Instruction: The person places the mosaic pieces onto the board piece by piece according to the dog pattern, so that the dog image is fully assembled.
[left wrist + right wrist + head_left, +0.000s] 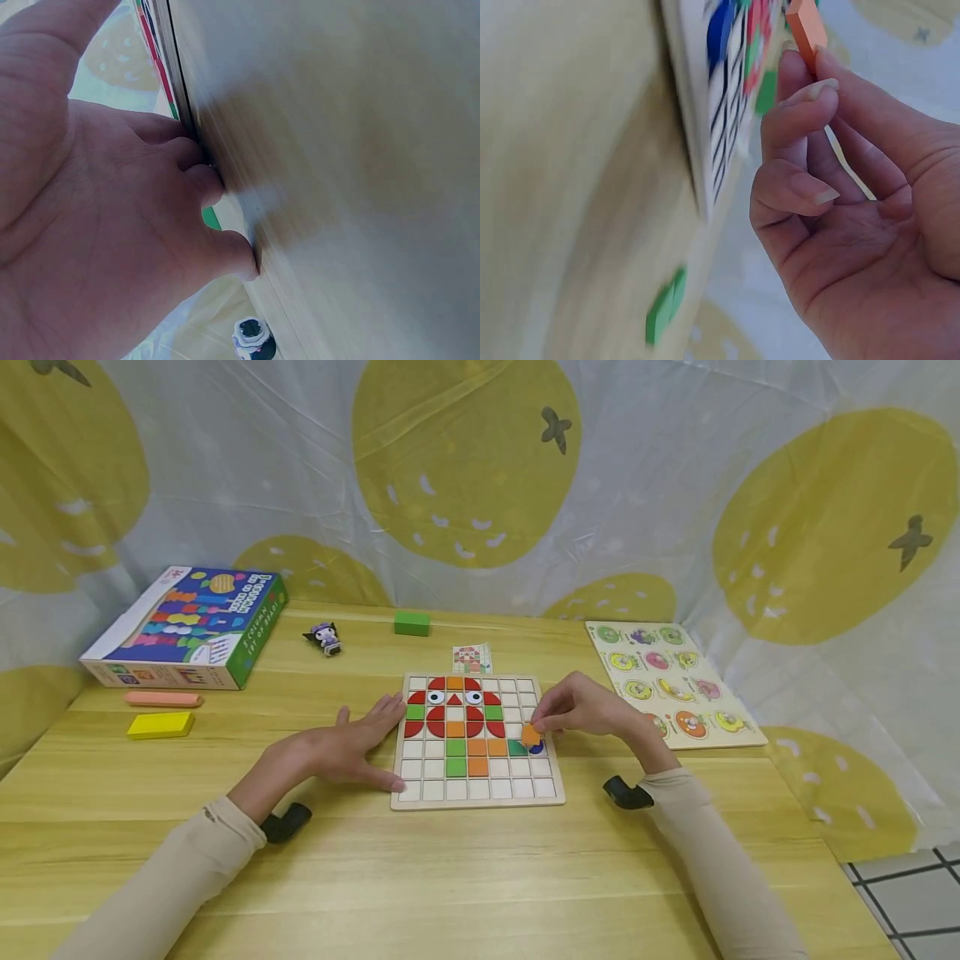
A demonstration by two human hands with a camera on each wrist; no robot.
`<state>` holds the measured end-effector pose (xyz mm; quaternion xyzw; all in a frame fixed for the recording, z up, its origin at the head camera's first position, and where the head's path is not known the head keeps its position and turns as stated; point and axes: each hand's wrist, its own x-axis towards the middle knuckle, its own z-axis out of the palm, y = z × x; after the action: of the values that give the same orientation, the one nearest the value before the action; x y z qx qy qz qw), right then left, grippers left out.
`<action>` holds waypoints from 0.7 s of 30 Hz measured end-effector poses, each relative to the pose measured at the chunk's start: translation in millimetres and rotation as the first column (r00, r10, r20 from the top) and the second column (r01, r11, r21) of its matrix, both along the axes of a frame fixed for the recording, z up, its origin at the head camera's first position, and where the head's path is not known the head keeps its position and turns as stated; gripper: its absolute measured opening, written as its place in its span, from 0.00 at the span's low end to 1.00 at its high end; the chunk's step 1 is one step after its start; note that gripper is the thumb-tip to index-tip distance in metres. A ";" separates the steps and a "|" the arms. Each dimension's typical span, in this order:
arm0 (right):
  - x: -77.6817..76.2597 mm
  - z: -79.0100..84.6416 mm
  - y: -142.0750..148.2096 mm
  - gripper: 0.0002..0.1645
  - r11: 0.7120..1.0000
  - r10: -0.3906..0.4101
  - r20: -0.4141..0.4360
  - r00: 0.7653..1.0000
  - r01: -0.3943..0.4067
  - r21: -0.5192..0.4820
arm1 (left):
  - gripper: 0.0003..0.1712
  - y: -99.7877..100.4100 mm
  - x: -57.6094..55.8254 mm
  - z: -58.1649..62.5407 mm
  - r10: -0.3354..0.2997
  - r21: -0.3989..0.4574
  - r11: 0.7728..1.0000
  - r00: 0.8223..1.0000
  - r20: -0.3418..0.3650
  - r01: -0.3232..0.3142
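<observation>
A wooden grid board lies in the middle of the table, partly filled with red, green and orange tiles, some forming a face with two eyes. Between thumb and fingertip, my right hand pinches an orange square tile above the board's right side. Just below that tile, a blue piece and a dark green piece sit on the grid. My left hand is spread along the board's left edge, its thumb and fingertips touching it. Behind the board lies a small pattern card.
A fruit puzzle board lies on the right, near the right forearm. At the back stand a green block, a small figurine and a toy box. Yellow and orange blocks lie far left. Green pieces lie beside the grid board.
</observation>
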<state>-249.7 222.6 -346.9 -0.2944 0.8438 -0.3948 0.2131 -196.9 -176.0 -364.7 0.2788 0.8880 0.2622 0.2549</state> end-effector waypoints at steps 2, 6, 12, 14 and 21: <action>3.9 -0.9 -10.5 0.03 0.999 0.037 0.011 0.999 -0.037 -0.004 | 0.73 -0.1 0.3 0.4 -0.003 0.008 1.000 1.000 -0.001 0.003; 11.6 -2.5 -28.0 0.02 0.995 0.098 0.005 0.995 -0.098 0.006 | 0.72 2.1 2.0 4.6 0.011 -0.021 1.000 1.000 0.011 -0.011; 19.0 -5.9 -42.2 0.03 0.990 0.121 -0.033 0.992 -0.119 0.070 | 0.71 3.5 2.2 6.0 0.021 -0.035 0.999 1.000 0.016 -0.021; 20.6 -6.5 -45.0 0.03 0.987 0.133 -0.059 0.989 -0.127 0.095 | 0.71 3.5 2.7 6.7 0.022 -0.031 0.999 1.000 0.020 -0.021; 23.1 -8.4 -49.8 0.03 0.983 0.174 -0.135 0.975 -0.164 0.083 | 0.71 2.9 1.1 4.6 0.011 -0.012 1.000 1.000 0.022 -0.011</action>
<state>-226.6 172.9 -355.3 -0.3847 0.8421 -0.3231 0.1958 -195.7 -173.0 -360.1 0.2697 0.8882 0.2612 0.2648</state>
